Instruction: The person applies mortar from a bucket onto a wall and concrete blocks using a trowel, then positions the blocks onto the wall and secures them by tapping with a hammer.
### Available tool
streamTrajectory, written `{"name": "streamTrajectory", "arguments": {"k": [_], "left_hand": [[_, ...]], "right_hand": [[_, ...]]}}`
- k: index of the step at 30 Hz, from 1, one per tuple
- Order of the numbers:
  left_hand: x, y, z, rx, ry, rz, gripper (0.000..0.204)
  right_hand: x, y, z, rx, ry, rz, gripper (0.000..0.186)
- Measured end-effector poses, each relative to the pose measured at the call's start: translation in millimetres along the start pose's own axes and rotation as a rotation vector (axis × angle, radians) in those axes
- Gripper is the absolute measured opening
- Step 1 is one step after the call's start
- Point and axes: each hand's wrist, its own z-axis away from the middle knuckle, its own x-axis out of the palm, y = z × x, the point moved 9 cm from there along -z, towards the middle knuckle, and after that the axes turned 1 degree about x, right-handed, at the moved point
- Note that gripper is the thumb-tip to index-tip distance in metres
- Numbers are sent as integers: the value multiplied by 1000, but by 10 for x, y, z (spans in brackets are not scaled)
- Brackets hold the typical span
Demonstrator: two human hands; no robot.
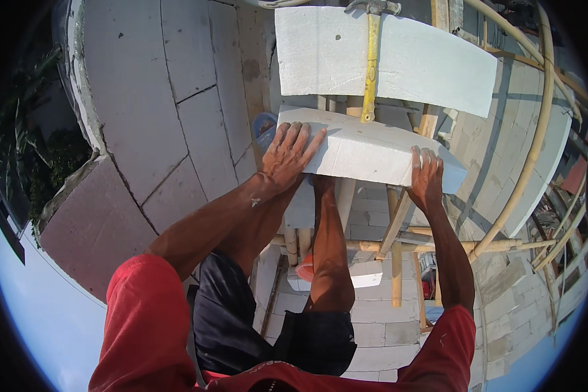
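A long white lightweight concrete block (366,153) lies crosswise in front of me, with both my hands on it. My left hand (289,154) grips its left end, fingers over the top face and thumb along the near edge. At the right end, the fingers of my right hand (426,178) curl over the near edge. Just beyond is a second white block (438,68). A hammer (371,62) with a yellow handle lies across that block, its metal head at the far edge and its handle end reaching over the nearer block.
To the left rises a wall of pale blocks (134,85) with dark joints. Bamboo poles (539,130) and timber pieces form scaffolding on the right and below. A blue container (265,125) sits by my left hand. Lower down are a red-orange container (305,269) and a block wall (385,333).
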Motion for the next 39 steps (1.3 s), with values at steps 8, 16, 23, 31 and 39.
{"name": "streamTrajectory", "arguments": {"k": [8,16,23,31,39], "left_hand": [[-1204,575,908,81,-155,77,81],[-3261,941,2238,123,-110,147,80],[-4724,678,3296,-26,36,146,92],[-5433,157,4233,-312,155,407,107],[-5789,-146,4990,-649,399,499,110]], "right_hand": [[-1083,-446,1051,-17,-68,-235,90],[-3404,-1005,1913,-34,-77,-305,94],[-5021,-1461,1635,-224,-67,-125,94],[-6450,-2233,562,-611,-193,43,103],[-7564,-3312,-560,-952,-349,515,124]]}}
